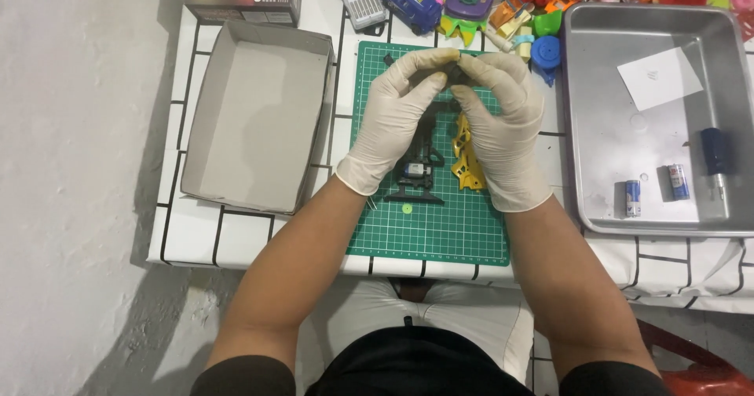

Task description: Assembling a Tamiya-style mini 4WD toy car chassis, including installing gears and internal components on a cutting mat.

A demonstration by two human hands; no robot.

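Observation:
Both hands wear cream rubber gloves and meet over the far part of a green cutting mat [440, 231]. My left hand [393, 113] and my right hand [506, 121] pinch a small dark part [453, 72] between their fingertips. Below the hands on the mat lies a black toy chassis [416, 178] with a small motor, and a yellow toy shell piece [468, 164] lies partly hidden under my right hand.
An open grey cardboard box [259, 121] stands left of the mat. A metal tray [691, 208] at the right holds two batteries [633, 198], a screwdriver [715, 156] and a paper slip. Colourful toys and a blue toy car [410, 2] crowd the far edge.

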